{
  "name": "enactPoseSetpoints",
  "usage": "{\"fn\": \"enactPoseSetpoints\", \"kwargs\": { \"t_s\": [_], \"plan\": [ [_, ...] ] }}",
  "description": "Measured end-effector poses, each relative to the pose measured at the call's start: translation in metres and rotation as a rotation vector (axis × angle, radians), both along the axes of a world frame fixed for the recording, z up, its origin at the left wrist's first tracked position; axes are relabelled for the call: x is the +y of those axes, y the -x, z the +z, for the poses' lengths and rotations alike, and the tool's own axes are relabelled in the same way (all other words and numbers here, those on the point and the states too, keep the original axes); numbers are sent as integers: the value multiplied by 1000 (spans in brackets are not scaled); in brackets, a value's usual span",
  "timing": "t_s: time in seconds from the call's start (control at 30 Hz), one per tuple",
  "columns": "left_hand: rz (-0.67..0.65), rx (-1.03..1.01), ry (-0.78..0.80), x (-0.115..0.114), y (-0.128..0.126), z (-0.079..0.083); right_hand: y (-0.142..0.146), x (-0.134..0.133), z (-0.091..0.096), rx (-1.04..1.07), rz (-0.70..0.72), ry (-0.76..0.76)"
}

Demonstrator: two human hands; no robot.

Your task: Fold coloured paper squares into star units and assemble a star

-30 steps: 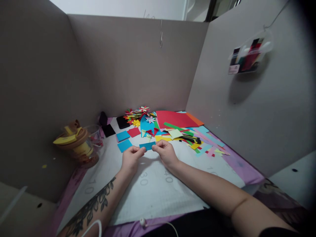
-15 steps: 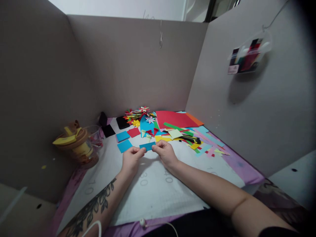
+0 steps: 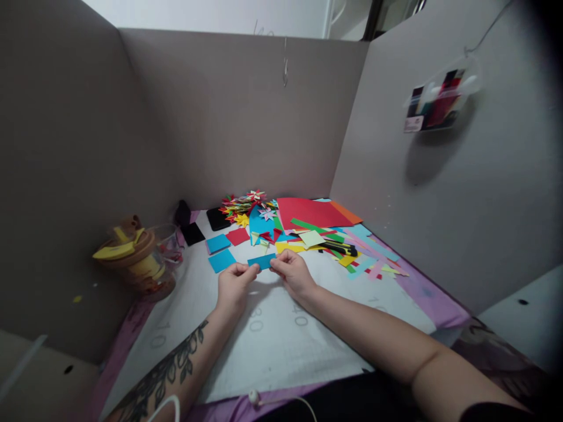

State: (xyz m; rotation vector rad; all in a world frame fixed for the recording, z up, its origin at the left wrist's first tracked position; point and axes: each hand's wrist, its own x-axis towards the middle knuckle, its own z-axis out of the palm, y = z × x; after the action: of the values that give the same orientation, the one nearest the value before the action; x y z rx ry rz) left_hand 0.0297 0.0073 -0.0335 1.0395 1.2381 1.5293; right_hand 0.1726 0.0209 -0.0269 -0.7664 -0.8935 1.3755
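A small blue paper rectangle (image 3: 261, 262), which looks folded, is stretched between my two hands just above the white mat. My left hand (image 3: 234, 283) pinches its left end between thumb and fingers. Its right end is gripped the same way by my right hand (image 3: 295, 273). Left of the hands lie a blue paper square (image 3: 222, 261), a second blue square (image 3: 219, 243) and a red square (image 3: 238, 236). Beyond the paper are small folded red and pale pieces (image 3: 269, 236). A pale yellow square (image 3: 312, 238) rests near a black and yellow cutter (image 3: 341, 247).
Folded paper stars (image 3: 246, 205) are heaped at the back, beside a black phone (image 3: 217, 218). Red sheets (image 3: 308, 213) and paper strips (image 3: 369, 249) spread to the right. A brown-lidded cup (image 3: 141, 258) stands left. Grey walls (image 3: 246, 117) enclose the table; a pouch (image 3: 440, 99) hangs right.
Both hands keep the blue paper in nearly the same spot. Only a very slight shift of the whole view shows.
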Motion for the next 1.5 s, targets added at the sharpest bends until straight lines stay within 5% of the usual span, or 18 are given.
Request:
{"fn": "enactPoseSetpoints", "kwargs": {
  "t_s": [1.0,1.5],
  "plan": [
    [35,35,-25,-3,-2,0,3,-3,4,-7,-7,35],
    [-10,-38,2,-3,-3,0,-1,0,-5,-196,-97,-126]
  ]
}}
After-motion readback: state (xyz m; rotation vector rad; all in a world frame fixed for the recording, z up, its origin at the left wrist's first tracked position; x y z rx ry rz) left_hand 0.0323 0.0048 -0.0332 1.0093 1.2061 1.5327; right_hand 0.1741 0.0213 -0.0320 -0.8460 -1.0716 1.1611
